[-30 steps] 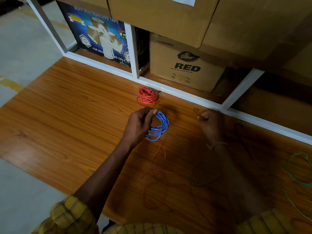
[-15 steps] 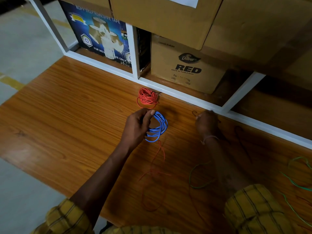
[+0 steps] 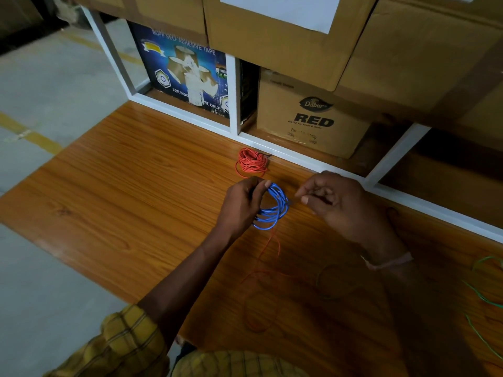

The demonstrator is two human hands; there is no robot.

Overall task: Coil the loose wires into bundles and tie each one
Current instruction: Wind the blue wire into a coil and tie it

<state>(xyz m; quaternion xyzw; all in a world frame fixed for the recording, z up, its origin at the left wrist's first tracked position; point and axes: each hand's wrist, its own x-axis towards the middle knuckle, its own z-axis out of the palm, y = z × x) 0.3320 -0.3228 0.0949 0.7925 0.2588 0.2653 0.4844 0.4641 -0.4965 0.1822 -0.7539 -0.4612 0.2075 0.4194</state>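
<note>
My left hand (image 3: 241, 206) grips a blue wire coil (image 3: 275, 212) and holds it just above the wooden table (image 3: 130, 191). My right hand (image 3: 336, 205) is close to the coil's right side, thumb and forefinger pinched together on what seems to be a thin dark tie, barely visible at the fingertips. A finished red wire bundle (image 3: 251, 162) lies behind the hands by the white shelf rail (image 3: 413, 198). A loose red wire (image 3: 260, 303) trails over the table below the coil. Loose green wire (image 3: 484, 299) lies at the right edge.
A faint green loop (image 3: 325, 281) lies under my right forearm. Behind the rail stand a blue adhesive-tape box (image 3: 187, 74) and a brown "RED" carton (image 3: 313, 118), with larger cartons above. Grey floor lies off the table's left edge.
My right hand has moved left from the shelf rail to the blue coil, fingers still pinched. My left hand has kept the coil in place.
</note>
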